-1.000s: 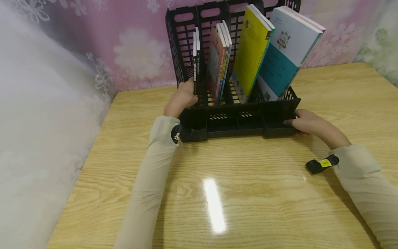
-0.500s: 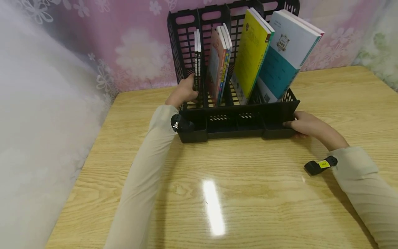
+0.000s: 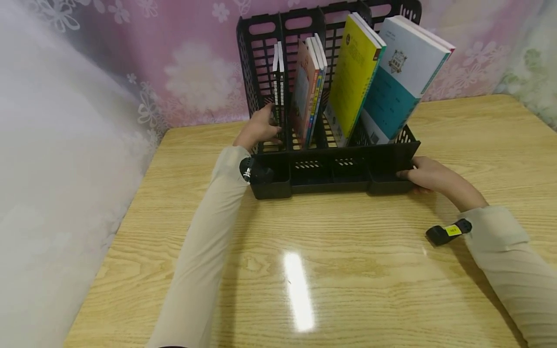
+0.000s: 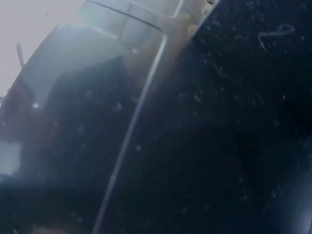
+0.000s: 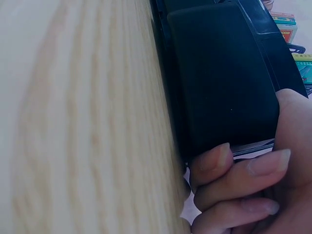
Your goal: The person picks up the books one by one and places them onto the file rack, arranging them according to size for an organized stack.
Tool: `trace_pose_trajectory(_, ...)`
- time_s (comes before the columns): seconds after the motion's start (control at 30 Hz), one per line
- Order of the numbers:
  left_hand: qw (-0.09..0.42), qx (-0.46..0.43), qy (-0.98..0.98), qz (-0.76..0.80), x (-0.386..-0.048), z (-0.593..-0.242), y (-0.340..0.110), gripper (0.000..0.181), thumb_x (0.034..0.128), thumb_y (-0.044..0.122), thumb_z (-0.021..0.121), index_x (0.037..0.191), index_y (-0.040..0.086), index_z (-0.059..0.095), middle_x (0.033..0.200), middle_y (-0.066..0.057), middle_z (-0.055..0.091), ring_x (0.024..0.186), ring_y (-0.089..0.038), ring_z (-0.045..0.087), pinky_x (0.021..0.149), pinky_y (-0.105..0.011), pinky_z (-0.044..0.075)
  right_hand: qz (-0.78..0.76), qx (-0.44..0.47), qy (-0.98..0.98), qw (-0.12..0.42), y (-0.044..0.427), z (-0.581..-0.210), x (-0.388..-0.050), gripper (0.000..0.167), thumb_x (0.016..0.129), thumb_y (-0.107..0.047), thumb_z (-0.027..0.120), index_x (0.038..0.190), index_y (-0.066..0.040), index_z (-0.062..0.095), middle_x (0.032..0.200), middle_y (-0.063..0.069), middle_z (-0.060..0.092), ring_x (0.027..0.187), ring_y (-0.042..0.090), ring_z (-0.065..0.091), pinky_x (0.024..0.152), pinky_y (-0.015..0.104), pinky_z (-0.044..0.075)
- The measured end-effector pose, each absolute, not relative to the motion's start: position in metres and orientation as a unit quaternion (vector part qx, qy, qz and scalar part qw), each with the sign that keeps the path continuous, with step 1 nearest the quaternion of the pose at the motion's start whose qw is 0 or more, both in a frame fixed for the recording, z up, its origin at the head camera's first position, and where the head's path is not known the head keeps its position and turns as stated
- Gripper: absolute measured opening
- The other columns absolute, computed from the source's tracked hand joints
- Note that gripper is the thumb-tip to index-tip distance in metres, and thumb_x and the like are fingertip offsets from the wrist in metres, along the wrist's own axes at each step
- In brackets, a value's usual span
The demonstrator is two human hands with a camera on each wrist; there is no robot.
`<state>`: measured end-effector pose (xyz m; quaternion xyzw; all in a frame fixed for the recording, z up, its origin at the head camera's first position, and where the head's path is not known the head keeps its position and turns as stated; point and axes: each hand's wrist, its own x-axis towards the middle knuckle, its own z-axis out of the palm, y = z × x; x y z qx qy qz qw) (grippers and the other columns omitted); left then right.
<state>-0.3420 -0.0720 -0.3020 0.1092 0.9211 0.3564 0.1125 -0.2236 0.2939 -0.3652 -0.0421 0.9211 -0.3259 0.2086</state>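
Note:
In the head view a black plastic book rack (image 3: 330, 186) stands at the back of the table, books upright in its compartments. My left hand (image 3: 257, 129) is inside the leftmost compartment, fingers spread beside two thin black books (image 3: 279, 96); whether the fingertips touch them I cannot tell. My right hand (image 3: 428, 173) grips the rack's front right corner, thumb over the tray edge. The right wrist view shows that hand's curled fingers (image 5: 234, 175) at the tray's end. Dark, shiny plastic of the rack (image 4: 195, 146) fills most of the left wrist view, hiding the left hand.
Other compartments hold several thin children's books (image 3: 314, 92), a yellow book (image 3: 353, 77) and a leaning white-and-teal book (image 3: 402, 77). A wooden table (image 3: 330, 280) extends in front. Behind the rack hangs a pink floral curtain (image 3: 196, 72).
My left hand has loosened from the two black books, its fingers spreading. Those books have shifted slightly right and stand a little apart at the top. My right hand stays on the rack's corner.

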Motion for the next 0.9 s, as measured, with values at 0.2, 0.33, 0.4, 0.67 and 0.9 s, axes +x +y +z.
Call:
trace_pose_trajectory(0.2, 0.108, 0.115, 0.911, 0.380, -0.3406, -0.3017, -0.0741, 0.071, 0.0936, 0.009, 0.060, 0.152, 0.009, 0.021, 0.138, -0.021, 0.049, 0.120, -0.029, 0.056, 0.091, -0.037, 0.050, -0.324, -0.048, 0.922, 0.206, 0.2949, -0.3651, -0.2241, 0.046, 0.098, -0.022, 0.046, 0.121, 0.016, 0.032, 0.050, 0.002, 0.043, 0.041, 0.015, 0.042, 0.046, 0.032, 0.037)
trace_pose_trajectory(0.33, 0.126, 0.104, 0.869, 0.467, -0.3373, -0.3041, -0.0753, 0.064, 0.0950, 0.007, 0.058, 0.150, 0.010, 0.025, 0.132, -0.024, 0.053, 0.104, -0.037, 0.063, 0.086, -0.045, 0.052, -0.328, -0.049, 0.920, 0.208, 0.2952, -0.3670, -0.2237, 0.044, 0.099, -0.021, 0.045, 0.121, 0.016, 0.033, 0.050, 0.002, 0.043, 0.041, 0.015, 0.042, 0.046, 0.033, 0.038)
trace_pose_trajectory(0.4, 0.136, 0.092, 0.843, 0.513, -0.3355, -0.3043, -0.0759, 0.063, 0.0959, 0.007, 0.056, 0.150, 0.010, 0.024, 0.130, -0.025, 0.053, 0.101, -0.039, 0.064, 0.086, -0.048, 0.052, -0.329, -0.052, 0.920, 0.205, 0.2951, -0.3677, -0.2236, 0.043, 0.098, -0.020, 0.046, 0.120, 0.015, 0.034, 0.050, 0.001, 0.043, 0.041, 0.014, 0.042, 0.045, 0.032, 0.038)
trace_pose_trajectory(0.67, 0.136, 0.089, 0.841, 0.515, -0.3336, -0.3007, -0.0769, 0.063, 0.0992, 0.015, 0.052, 0.153, 0.011, 0.019, 0.142, -0.024, 0.043, 0.107, -0.035, 0.063, 0.091, -0.046, 0.050, -0.332, -0.049, 0.920, 0.202, 0.2937, -0.3656, -0.2251, 0.047, 0.098, -0.021, 0.046, 0.123, 0.015, 0.032, 0.051, 0.001, 0.042, 0.041, 0.014, 0.042, 0.045, 0.032, 0.038)
trace_pose_trajectory(0.9, 0.084, 0.124, 0.915, 0.374, -0.3371, -0.3033, -0.0762, 0.056, 0.1000, 0.027, 0.051, 0.147, 0.004, 0.033, 0.133, -0.022, 0.054, 0.109, -0.032, 0.062, 0.094, -0.041, 0.048, -0.330, -0.049, 0.922, 0.198, 0.2944, -0.3655, -0.2242, 0.048, 0.098, -0.022, 0.046, 0.123, 0.016, 0.033, 0.051, 0.001, 0.043, 0.041, 0.014, 0.043, 0.045, 0.031, 0.038)
